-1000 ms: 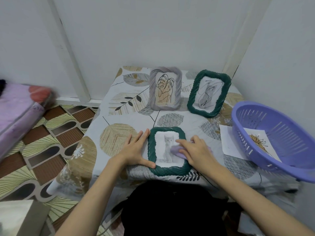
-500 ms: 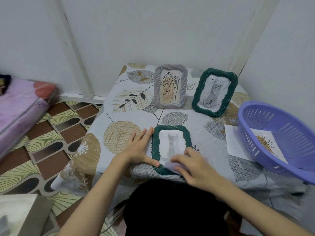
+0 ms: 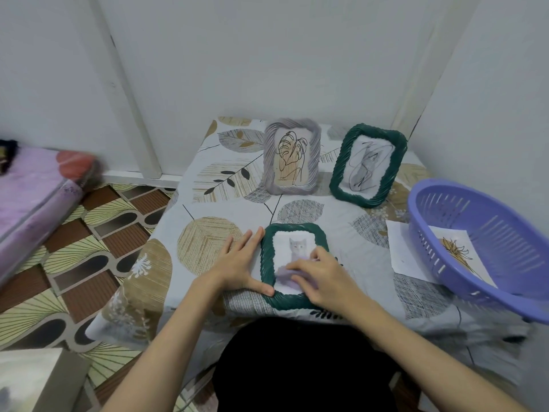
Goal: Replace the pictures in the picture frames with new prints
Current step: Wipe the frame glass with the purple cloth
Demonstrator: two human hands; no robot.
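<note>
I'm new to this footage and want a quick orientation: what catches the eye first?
A green frame with a cat photo lies flat at the table's near edge, the left hand steadying it while the right hand rubs a purple cloth over it. Two frames stand behind; a purple basket sits right.

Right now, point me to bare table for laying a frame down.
Free: the cloth left of the left hand, and the strip between the cat frame and the two standing frames. Crowded: the right, with basket and loose print.

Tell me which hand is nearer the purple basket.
Right. The right hand rests on the cat frame, on the side toward the purple basket; the left hand lies flat beyond the frame's far edge.
</note>
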